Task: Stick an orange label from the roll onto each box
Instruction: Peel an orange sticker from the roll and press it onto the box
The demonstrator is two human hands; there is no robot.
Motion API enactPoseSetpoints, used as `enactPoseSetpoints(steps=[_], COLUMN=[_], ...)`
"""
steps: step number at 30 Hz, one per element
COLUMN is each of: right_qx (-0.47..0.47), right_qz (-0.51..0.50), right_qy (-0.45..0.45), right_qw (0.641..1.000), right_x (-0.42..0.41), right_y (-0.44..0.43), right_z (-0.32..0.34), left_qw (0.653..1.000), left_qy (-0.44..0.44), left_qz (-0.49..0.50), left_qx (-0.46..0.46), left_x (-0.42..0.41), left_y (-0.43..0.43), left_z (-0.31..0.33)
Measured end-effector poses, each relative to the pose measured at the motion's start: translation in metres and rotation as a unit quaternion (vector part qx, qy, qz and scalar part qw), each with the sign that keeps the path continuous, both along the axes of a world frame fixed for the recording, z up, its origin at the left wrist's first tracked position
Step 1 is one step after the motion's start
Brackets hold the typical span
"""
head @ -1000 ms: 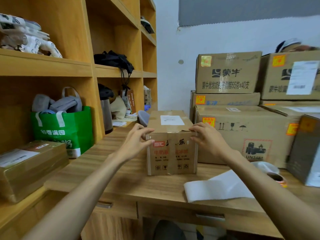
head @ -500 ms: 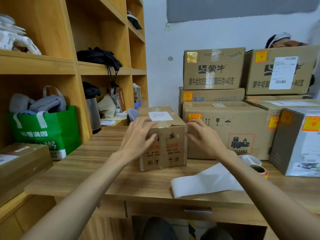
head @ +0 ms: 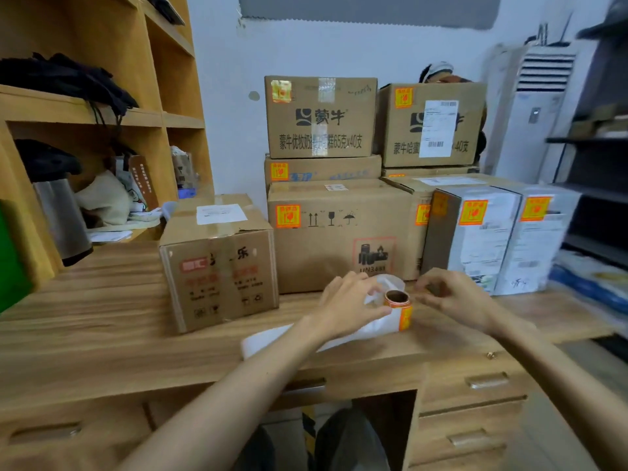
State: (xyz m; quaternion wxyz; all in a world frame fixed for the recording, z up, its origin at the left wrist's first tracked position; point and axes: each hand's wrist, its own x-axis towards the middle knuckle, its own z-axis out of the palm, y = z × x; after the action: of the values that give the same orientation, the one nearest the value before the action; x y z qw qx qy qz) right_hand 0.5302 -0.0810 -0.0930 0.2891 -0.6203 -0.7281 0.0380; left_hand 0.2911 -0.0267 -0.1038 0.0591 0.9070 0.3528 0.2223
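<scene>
The label roll (head: pixel 399 309) is seen standing on its end on the wooden desk (head: pixel 102 334), in front of the large carton (head: pixel 333 256), with its brown core turned up and an orange label showing on its side. It lies between the two hands. The left hand (head: pixel 350 300) is placed at the roll's left side; its thumb is pressed against the roll and its fingers are curled over the white backing strip (head: pixel 272 341), which runs from the roll toward the desk edge. The right hand (head: pixel 455 297) is held just to the right of the roll, apart from it, with the fingers curled and the tips drawn together – whether something is pinched there cannot be told. Both forearms are stretched forward over the desk.

Half a second ago both hands were laid on the small box (head: pixel 217 266); now it is left alone on the left, with no orange label seen on it – the cartons behind already carry one.
</scene>
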Motion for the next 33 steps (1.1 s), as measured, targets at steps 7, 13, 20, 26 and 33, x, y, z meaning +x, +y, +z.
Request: enactPoseSetpoints(steps=[7,13,20,26,33], right_qx=[-0.009,-0.017,0.004,0.026,0.052], right_qz=[0.013,0.001,-0.005,-0.014,0.005], right_qy=[0.036,-0.019,-0.094,-0.079,-0.015], right_qw=[0.999,1.0,0.996,0.996,0.999], right_x=[0.001,-0.011,-0.033,-0.052,-0.048], right_y=[0.007,0.015,0.017,0.014,0.012], right_z=[-0.026,-0.033,-0.039,-0.047,-0.053], left_qw=[0.996,0.99,0.992,0.985,0.966], left_qy=[-0.057,-0.107,-0.092,-0.149,-0.228], left_qz=[0.073,0.075,0.077,0.054,0.008], left_qx=[-0.017,-0.047,-0.038,-0.075,-0.121], left_x=[0.048,0.046,0.012,-0.008,-0.01], left_y=[-0.014,-0.008,0.011,0.019,0.017], left_z=[-0.02,-0.029,-0.031,-0.048,-0.065])
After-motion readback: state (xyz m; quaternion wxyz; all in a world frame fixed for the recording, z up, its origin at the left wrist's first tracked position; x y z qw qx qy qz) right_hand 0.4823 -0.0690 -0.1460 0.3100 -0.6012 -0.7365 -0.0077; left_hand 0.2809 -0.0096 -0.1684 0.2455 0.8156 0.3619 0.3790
